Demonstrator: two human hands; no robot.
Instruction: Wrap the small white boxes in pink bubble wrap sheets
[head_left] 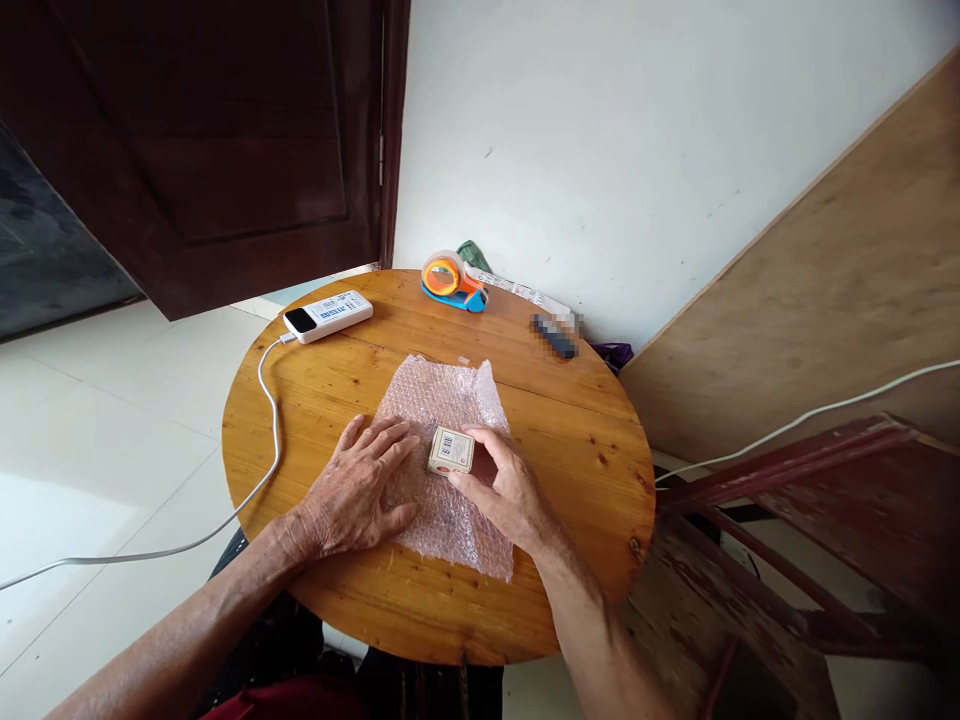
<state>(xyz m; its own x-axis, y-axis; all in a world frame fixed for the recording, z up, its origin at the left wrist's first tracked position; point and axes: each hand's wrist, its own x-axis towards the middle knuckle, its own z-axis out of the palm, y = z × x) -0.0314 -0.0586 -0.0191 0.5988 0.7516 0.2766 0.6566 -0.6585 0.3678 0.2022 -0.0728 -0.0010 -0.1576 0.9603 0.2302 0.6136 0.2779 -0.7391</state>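
A sheet of bubble wrap (442,395) lies spread on the round wooden table. On it rests a small cream-coloured cardboard box (452,450) with printing on top. My left hand (360,485) lies flat with fingers apart, partly on the left side of the wrap and partly on the wood. From the right, my right hand (506,485) holds the box between thumb and fingers, the thumb at its near corner and the index finger at its far corner. Its other fingers are mostly hidden.
An orange and blue tape dispenser (454,282) stands at the table's far edge. At the back left is a white device (330,316) with a cable (276,420) running off the table. A dark, blurred-out object (553,336) lies back right. The wooden table (585,480) has a rounded edge.
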